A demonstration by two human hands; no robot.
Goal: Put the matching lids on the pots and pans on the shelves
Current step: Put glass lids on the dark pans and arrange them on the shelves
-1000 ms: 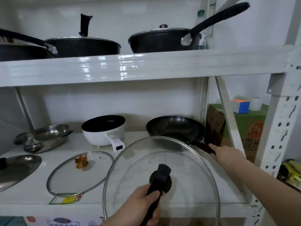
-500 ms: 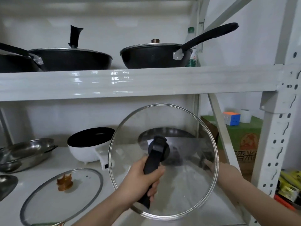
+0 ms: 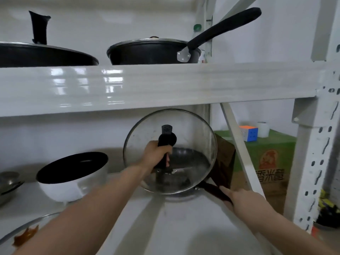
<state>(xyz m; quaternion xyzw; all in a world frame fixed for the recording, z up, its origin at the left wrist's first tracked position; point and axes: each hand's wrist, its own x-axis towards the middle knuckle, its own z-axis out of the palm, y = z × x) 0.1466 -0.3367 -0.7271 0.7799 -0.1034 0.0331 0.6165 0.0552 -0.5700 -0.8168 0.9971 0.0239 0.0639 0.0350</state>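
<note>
My left hand (image 3: 155, 155) grips the black handle of a large glass lid (image 3: 193, 133). The lid is tilted, with its lower edge down at the near rim of the black wok (image 3: 189, 159) on the lower shelf. My right hand (image 3: 239, 197) holds the wok's dark handle (image 3: 213, 190) at the shelf's right side. A white pot with a black inside (image 3: 73, 179) stands lidless to the left. A second glass lid with a brown knob (image 3: 25, 236) lies at the bottom left. Two black pans with lids (image 3: 150, 50) (image 3: 42, 54) sit on the upper shelf.
The upper shelf's front beam (image 3: 165, 85) hangs just above the lid. A steel bowl (image 3: 9, 183) sits at the far left. Behind the diagonal brace, a green carton (image 3: 272, 162) carries a puzzle cube (image 3: 249, 133) and a tape roll (image 3: 263, 128). The perforated upright (image 3: 312, 162) stands on the right.
My left hand has carried the glass lid forward and away from me, from in front of the shelf to over the wok. My right hand has stayed on the wok's handle.
</note>
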